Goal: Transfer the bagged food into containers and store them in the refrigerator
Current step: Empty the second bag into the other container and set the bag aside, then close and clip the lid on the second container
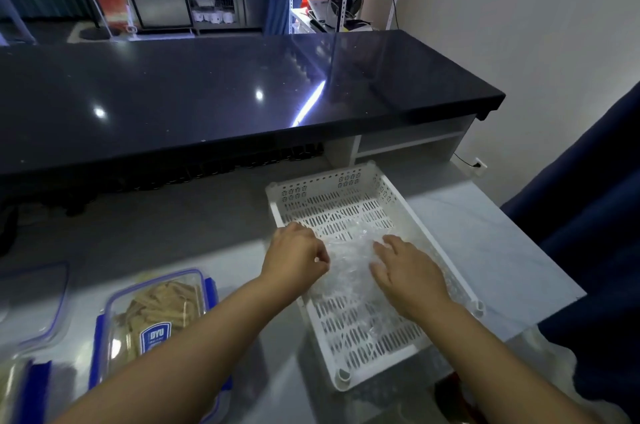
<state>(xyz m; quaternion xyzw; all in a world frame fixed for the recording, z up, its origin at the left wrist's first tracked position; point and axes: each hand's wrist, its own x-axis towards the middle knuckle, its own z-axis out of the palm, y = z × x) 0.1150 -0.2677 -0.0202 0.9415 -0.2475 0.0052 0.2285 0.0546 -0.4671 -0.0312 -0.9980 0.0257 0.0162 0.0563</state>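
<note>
Plastic film, crumpled and see-through, lies under both hands: it is a clear bag (346, 262) in the middle of a white perforated basket (437, 243). The left hand (294, 257) has its fingers curled in and pinches the bag's left edge. The right hand (408, 274) lies on the bag's right part with its fingers spread and loose, gripping nothing. The basket stands on the pale worktop (491, 250), near its right edge. Left of the basket, towards the worktop's front edge, stands a lidded container (159, 313) with blue clips, holding tan sticks of food. A loose clear lid (33, 302) lies further left. A glossy black counter (207, 94) runs along the back.
</note>
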